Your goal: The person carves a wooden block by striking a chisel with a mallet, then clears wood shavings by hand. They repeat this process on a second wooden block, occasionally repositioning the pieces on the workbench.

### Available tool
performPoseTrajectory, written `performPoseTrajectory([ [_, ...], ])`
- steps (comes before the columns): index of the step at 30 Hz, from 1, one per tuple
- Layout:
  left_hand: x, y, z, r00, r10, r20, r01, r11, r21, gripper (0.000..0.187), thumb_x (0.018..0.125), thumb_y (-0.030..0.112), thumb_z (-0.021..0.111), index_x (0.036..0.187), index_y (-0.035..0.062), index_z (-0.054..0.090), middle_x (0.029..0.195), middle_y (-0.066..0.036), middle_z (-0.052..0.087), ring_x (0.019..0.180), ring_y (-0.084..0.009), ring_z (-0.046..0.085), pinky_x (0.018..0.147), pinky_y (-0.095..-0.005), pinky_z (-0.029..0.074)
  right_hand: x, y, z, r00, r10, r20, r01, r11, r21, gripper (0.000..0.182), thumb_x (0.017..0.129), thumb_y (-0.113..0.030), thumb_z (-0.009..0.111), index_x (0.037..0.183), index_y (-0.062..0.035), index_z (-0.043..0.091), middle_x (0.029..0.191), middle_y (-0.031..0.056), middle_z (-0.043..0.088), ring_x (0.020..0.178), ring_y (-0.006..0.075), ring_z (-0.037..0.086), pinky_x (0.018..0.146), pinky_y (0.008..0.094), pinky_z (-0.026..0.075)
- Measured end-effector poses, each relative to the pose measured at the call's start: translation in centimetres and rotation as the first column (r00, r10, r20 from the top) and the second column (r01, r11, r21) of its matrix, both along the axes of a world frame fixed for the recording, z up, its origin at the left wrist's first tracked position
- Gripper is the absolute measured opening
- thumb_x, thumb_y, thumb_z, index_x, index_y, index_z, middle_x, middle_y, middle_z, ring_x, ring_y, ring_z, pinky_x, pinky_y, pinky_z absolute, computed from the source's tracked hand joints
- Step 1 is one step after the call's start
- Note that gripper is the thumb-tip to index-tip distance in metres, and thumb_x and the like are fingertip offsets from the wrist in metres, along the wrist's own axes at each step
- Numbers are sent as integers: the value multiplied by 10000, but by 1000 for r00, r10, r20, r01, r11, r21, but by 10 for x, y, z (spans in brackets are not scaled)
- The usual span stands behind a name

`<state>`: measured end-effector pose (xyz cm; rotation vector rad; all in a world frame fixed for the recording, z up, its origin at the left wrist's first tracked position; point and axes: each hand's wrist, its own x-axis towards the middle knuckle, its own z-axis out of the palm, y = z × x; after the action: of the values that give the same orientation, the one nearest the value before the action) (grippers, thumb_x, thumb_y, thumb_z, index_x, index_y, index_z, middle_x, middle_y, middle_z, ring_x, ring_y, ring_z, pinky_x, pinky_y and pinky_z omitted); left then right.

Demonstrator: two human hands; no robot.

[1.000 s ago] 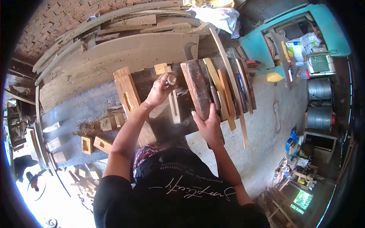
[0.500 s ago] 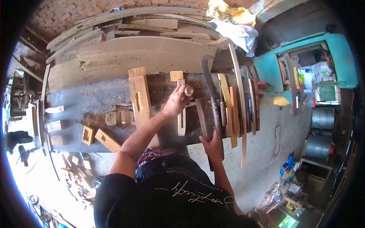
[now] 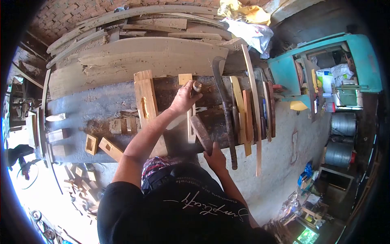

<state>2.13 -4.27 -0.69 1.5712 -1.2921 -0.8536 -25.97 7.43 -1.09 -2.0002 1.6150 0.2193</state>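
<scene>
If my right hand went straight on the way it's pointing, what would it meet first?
Probably your left hand, with the held brown rectangular wooden bar leading; depth is unclear.

One head-worn camera looks forward and down at the workbench [image 3: 77,107] (view's edges seemingly warped).

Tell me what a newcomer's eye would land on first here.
Probably the busy middle of the dark bench, where the left hand grips a round-ended handle and the right hand, nearer the body, holds a wooden mallet. Next, the long hooked tool lying just right of them. Then the bright turquoise unit at upper right.
</scene>
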Motion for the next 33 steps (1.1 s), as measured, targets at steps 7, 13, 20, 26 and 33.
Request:
performPoseTrajectory([
  [7,6,2,41,997,-31,-65,29,999,-40,484,858,152,717,1235,13,447,1056,-164,598,945,-249,633,803,-359,528,4,4,-4,998,-68,-6,68,995,70,649,842,-345,646,1322,10,392,1136,270,581,1008,437,601,844,508,492],
  [13,6,1,22,997,-76,-16,74,992,-101,419,861,127,693,1193,21,460,1065,-168,558,929,-300,607,829,-385,513,5,3,3,998,-55,9,55,998,20,612,839,-342,648,1291,-4,413,1123,267,588,978,438,610,820,514,498],
  [20,-4,5,6,986,-168,9,167,971,-170,386,861,45,678,1188,27,474,1127,-151,551,1044,-261,600,894,-361,553,28,-13,83,961,-50,274,112,971,-213,521,831,-306,691,1183,-5,452,1007,267,603,949,464,603,757,498,489],
  [26,-11,13,2,977,-212,-29,207,970,-130,397,848,14,666,1200,29,482,1130,-161,520,1056,-321,568,863,-375,563,54,-36,128,757,51,652,354,806,-474,527,805,-175,756,1169,46,445,924,234,603,829,408,630,727,426,501],
  [33,-7,16,-48,983,-170,77,182,962,-204,456,785,34,703,1183,35,481,1060,-191,553,980,-395,568,808,-426,488,30,-47,75,952,140,273,3,886,-464,555,835,-347,693,1184,20,465,929,272,615,834,474,606,706,517,483],
])
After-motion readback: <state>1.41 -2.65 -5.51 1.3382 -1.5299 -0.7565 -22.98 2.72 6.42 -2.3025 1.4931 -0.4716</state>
